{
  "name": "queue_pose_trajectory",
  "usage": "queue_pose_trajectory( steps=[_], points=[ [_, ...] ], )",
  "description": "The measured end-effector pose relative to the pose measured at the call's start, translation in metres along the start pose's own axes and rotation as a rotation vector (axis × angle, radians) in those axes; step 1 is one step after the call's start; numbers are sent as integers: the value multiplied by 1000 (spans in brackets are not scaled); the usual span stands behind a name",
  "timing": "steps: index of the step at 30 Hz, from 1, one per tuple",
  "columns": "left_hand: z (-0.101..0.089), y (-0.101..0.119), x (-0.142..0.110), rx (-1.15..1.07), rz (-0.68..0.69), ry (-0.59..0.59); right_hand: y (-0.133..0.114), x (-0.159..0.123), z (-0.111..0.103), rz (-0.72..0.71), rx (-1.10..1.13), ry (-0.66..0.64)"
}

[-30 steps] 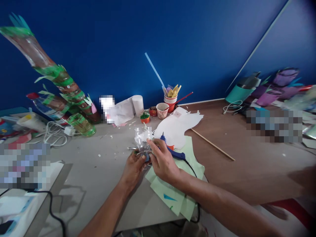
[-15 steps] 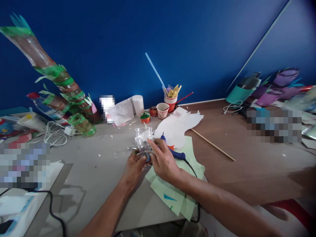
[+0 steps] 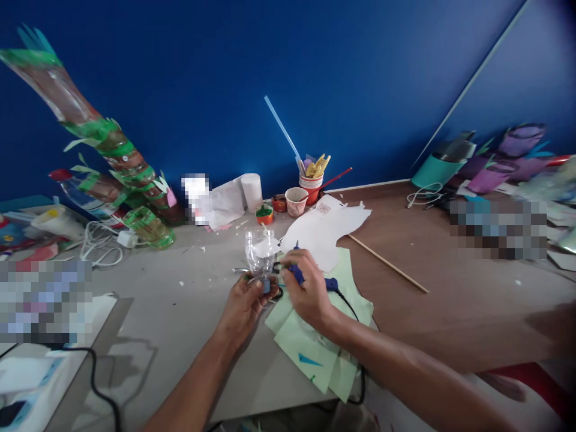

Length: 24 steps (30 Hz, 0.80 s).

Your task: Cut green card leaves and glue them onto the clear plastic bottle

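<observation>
My left hand [image 3: 245,303] grips the blue-grey cap [image 3: 266,284] of a clear cut plastic bottle piece [image 3: 261,251], its wide cut end facing up. To the right, my right hand [image 3: 308,288] hovers with curved fingers, thumb and fingertips apart, and nothing visible between them. Behind that hand lies a blue glue gun [image 3: 332,284], partly hidden, its black cord running down the table. Beside the bottle piece is a pair of scissors [image 3: 240,270], mostly covered by my left hand and the bottle.
Light green sheets [image 3: 306,360] and a white paper cutout [image 3: 315,234] lie around my right hand. Paint cups [image 3: 296,204] stand near the wall. A wooden stick [image 3: 389,264] rests at right. A painted bottle tree [image 3: 130,162] stands at left.
My right hand has drawn back to the right, off the bottle piece. The bottle piece now shows more fully, still in my left hand.
</observation>
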<state>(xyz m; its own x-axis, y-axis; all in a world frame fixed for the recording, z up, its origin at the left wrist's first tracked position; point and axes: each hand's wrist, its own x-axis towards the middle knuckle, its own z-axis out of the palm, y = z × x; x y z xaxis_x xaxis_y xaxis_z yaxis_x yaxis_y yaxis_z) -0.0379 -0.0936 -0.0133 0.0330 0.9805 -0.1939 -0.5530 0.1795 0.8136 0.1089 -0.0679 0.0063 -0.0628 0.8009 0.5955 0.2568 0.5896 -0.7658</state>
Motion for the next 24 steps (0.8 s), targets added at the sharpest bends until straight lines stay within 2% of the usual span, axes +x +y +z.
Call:
queue_pose_trajectory(
  steps=[2, 6, 10, 13, 15, 19, 24],
  points=[
    [0, 0, 1, -16, 0, 17, -1, 2, 0, 38, 58, 13],
    [-3, 2, 3, -56, -7, 16, 0, 0, 1, 144, 76, -52],
    [-5, 3, 4, -63, 7, 18, 1, -2, 2, 147, 64, -122],
    [-7, 3, 5, -65, 20, 28, -1, 0, 1, 135, 97, -43],
    [-9, 4, 5, -70, 18, 40, -4, 1, 1, 177, 115, -21],
    [-11, 6, 6, -83, 25, 52, -8, 2, 3, 297, 159, -133],
    [-10, 8, 6, -71, 34, 68, -9, 1, 2, 292, 141, -210]
  ],
)
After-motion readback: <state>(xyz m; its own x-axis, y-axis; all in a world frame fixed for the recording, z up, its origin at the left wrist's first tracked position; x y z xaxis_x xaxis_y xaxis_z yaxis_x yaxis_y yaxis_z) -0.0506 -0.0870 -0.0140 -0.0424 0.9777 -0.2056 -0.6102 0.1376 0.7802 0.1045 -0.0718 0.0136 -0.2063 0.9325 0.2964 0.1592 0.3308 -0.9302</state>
